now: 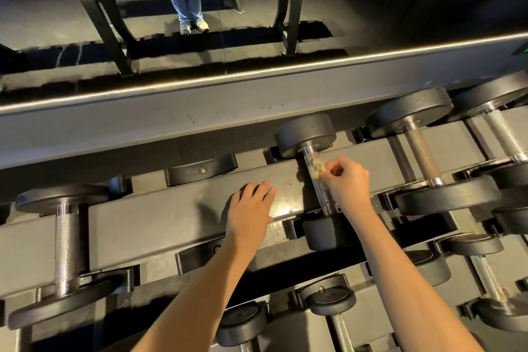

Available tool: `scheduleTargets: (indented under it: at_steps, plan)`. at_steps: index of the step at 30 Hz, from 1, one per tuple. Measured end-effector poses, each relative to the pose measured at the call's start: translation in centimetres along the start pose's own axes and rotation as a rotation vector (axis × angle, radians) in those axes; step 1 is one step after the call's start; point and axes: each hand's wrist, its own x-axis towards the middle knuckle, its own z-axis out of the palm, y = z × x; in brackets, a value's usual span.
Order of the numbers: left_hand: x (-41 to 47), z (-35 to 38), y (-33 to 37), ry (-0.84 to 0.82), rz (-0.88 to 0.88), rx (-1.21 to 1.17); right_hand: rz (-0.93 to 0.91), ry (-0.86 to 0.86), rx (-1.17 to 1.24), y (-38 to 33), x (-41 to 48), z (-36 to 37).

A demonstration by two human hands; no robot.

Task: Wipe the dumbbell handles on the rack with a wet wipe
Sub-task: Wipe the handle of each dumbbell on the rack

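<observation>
A black dumbbell with a shiny metal handle lies across the top tier of the grey rack. My right hand pinches a small crumpled wet wipe against the upper part of that handle. My left hand rests flat on the rack's rail, just left of the dumbbell, fingers straight. More dumbbells sit on the same tier: one at the far left and two to the right.
Two empty black saddles sit between the left and middle dumbbells. A lower tier holds smaller dumbbells. Behind the rack a mirror reflects the rack's frame and a person's legs.
</observation>
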Motion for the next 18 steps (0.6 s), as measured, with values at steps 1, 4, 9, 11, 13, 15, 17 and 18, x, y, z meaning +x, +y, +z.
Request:
scheduleTargets:
  at_steps: [1,4,9,11,13,15,17,18]
  plan:
    - [0.0,0.0,0.0,0.001,0.002,0.0,0.006,0.014,0.029,-0.3,0.3,0.3]
    - [-0.1,0.2,0.0,0.005,-0.01,-0.02,0.013,0.038,0.122,-1.5,1.7,1.1]
    - [-0.1,0.3,0.1,0.004,-0.009,0.002,-0.084,-0.055,0.026,-1.0,0.8,0.3]
    - [-0.1,0.1,0.2,0.004,-0.016,-0.005,-0.126,-0.068,-0.043,0.0,-0.5,-0.1]
    - [0.0,-0.1,0.3,-0.002,-0.013,-0.01,-0.129,-0.054,-0.075,0.4,-0.8,-0.2]
    - [0.0,-0.4,0.3,-0.016,-0.012,-0.018,-0.098,-0.031,-0.041,-0.2,0.2,0.0]
    - [-0.2,-0.6,0.4,-0.033,-0.013,-0.027,-0.069,0.001,0.015,-1.3,1.4,0.5]
    - [-0.3,-0.7,0.4,-0.036,-0.013,-0.029,-0.06,0.005,0.033,-1.8,1.9,0.7]
